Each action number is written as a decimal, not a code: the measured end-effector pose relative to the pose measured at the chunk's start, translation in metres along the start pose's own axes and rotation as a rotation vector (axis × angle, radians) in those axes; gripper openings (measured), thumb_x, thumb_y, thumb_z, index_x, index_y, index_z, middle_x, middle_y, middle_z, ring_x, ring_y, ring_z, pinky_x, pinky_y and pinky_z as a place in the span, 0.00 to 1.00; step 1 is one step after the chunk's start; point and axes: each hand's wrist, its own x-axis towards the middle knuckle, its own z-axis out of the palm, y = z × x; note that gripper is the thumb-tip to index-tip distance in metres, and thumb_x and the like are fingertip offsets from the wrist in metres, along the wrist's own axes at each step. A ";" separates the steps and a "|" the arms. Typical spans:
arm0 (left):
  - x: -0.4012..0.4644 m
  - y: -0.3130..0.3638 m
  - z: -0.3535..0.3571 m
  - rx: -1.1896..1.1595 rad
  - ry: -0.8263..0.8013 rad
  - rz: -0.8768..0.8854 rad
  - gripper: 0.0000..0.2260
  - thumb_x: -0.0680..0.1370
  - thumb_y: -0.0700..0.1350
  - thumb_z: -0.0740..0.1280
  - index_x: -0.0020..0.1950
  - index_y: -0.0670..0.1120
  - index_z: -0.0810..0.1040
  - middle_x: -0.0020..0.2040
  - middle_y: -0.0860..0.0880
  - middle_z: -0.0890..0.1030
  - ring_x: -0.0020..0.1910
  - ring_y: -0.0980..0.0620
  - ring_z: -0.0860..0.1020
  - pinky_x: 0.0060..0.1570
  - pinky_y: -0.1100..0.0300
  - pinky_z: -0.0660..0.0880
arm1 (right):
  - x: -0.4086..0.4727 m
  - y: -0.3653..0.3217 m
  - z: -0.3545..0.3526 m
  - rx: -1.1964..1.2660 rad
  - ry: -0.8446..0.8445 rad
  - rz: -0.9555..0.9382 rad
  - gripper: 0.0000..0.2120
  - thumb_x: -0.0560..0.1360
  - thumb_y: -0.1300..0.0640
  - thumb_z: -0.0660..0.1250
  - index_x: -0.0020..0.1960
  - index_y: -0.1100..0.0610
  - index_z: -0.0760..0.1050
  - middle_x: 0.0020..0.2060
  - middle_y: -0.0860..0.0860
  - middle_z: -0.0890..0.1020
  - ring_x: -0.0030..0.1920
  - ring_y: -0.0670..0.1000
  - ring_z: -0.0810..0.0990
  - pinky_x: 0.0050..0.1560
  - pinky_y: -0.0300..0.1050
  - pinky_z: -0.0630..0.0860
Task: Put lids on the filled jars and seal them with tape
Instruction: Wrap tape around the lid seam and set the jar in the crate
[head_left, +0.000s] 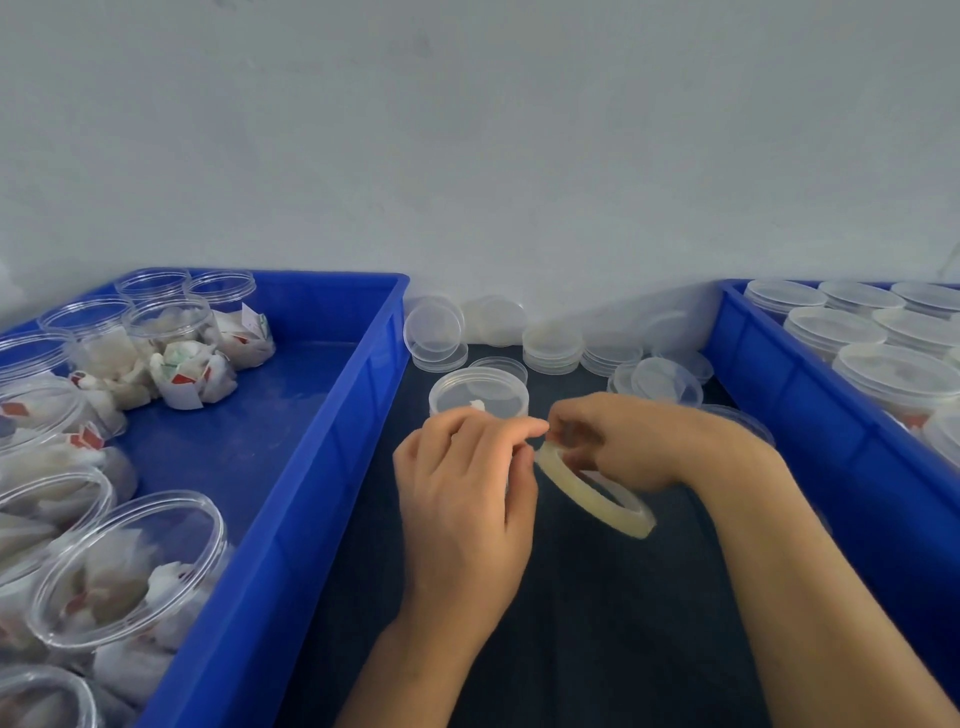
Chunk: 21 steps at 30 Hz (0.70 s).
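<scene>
Head view: person works over a dark mat (571, 597) between two blue crates. Right hand (618, 441) grips a roll of clear tape (597, 493), fingers curled round its upper edge, roll tilted with its far end down toward the mat. Left hand (467, 478) is brought up against the roll, fingertips (530, 428) pinching at the rim where the right thumb sits, likely picking up the free tape end; the end itself is too thin and clear to see. Lidded jar (478, 397) stands just behind the left hand, lid already on, a white scrap visible through it, parked close so tape can go straight onto the seam. Whether the left hand touches the jar cannot be told.

Left blue crate (311, 467) holds open filled jars (171, 338), packets inside and no lids, so this looks like the supply still to do. Right blue crate (779, 395) holds capped jars (893, 374), probably the finished side. Loose lids (550, 345) lie stacked and leaning along the wall (467, 156) behind the jar, within easy reach for the next capping.

Judgement: step is starting the tape for the sealing wrap; many jars left.
</scene>
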 end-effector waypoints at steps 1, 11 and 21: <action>0.000 -0.001 0.000 0.024 -0.015 0.013 0.10 0.80 0.40 0.74 0.59 0.50 0.84 0.52 0.57 0.82 0.60 0.52 0.77 0.56 0.51 0.71 | 0.001 -0.001 0.003 -0.006 -0.004 -0.009 0.06 0.84 0.50 0.66 0.50 0.39 0.73 0.50 0.40 0.81 0.52 0.47 0.80 0.59 0.54 0.79; 0.000 -0.004 -0.002 0.079 -0.093 0.026 0.08 0.81 0.43 0.71 0.60 0.52 0.83 0.54 0.55 0.82 0.63 0.51 0.76 0.57 0.50 0.71 | -0.011 -0.004 0.032 0.122 0.182 -0.031 0.07 0.82 0.48 0.67 0.48 0.38 0.71 0.41 0.44 0.80 0.39 0.45 0.79 0.41 0.43 0.75; 0.001 -0.002 -0.004 0.016 -0.051 0.003 0.06 0.82 0.42 0.71 0.57 0.51 0.85 0.52 0.57 0.83 0.60 0.52 0.78 0.55 0.49 0.73 | -0.041 -0.027 0.068 1.133 0.227 -0.144 0.09 0.86 0.55 0.61 0.58 0.53 0.80 0.44 0.60 0.88 0.44 0.62 0.88 0.47 0.54 0.85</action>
